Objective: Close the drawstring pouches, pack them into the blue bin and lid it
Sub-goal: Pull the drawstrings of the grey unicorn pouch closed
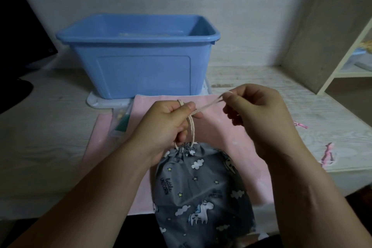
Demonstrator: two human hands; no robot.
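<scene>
Left hand (173, 115) fist grips the cream drawstring cord (191, 127) above the cinched neck; right hand (255, 110) pinches its loop end, pulled taut. Grey unicorn pouch (201, 193), printed "little UNICORN", lies on pink cloth (237, 137) before the blue bin (138, 54).

bin (138, 62) blue | pouch (201, 193) grey, white unicorns, clouds | cloth (237, 147) pink | cord (205, 106) cream

Grey pouch (201, 193) printed "little UNICORN", dark lettering, beside stars; no other text readable.
</scene>
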